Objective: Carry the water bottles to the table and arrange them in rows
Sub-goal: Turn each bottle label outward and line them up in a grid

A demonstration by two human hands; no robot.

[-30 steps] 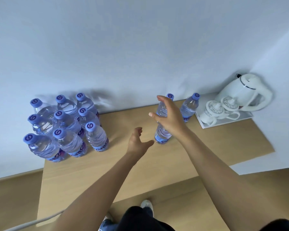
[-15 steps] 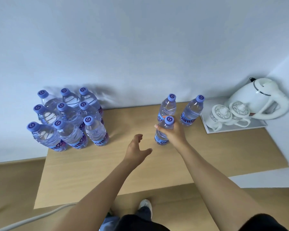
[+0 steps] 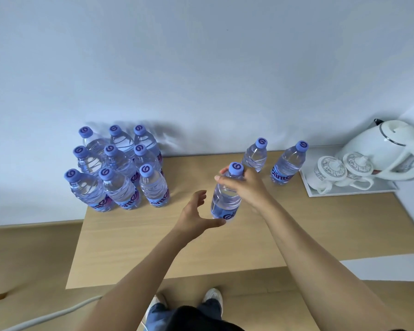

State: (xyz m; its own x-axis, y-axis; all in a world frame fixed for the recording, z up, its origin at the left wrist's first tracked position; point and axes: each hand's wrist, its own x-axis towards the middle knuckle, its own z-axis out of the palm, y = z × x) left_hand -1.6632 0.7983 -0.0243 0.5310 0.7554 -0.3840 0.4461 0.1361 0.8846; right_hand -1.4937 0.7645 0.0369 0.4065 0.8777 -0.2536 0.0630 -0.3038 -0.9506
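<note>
On the wooden table (image 3: 153, 247), my right hand (image 3: 245, 187) grips a clear water bottle (image 3: 225, 199) with a blue cap by its neck and shoulder, its base near the tabletop. My left hand (image 3: 195, 213) is spread just left of the bottle's base, thumb tip touching or nearly touching it. Two more bottles stand behind: one (image 3: 255, 155) partly hidden by my right hand, another (image 3: 288, 163) to its right. Several bottles stand in a tight block (image 3: 120, 170) at the table's back left.
A white tray (image 3: 387, 189) at the back right carries a white kettle (image 3: 390, 149) and two lidded white cups (image 3: 344, 170). A wall runs behind the table. My shoes (image 3: 212, 298) and a white cable (image 3: 46, 318) show on the wooden floor below.
My right hand has slid down from the bottle's top to its neck and brought the bottle nearer the table's middle. My left hand has moved up to the bottle's base.
</note>
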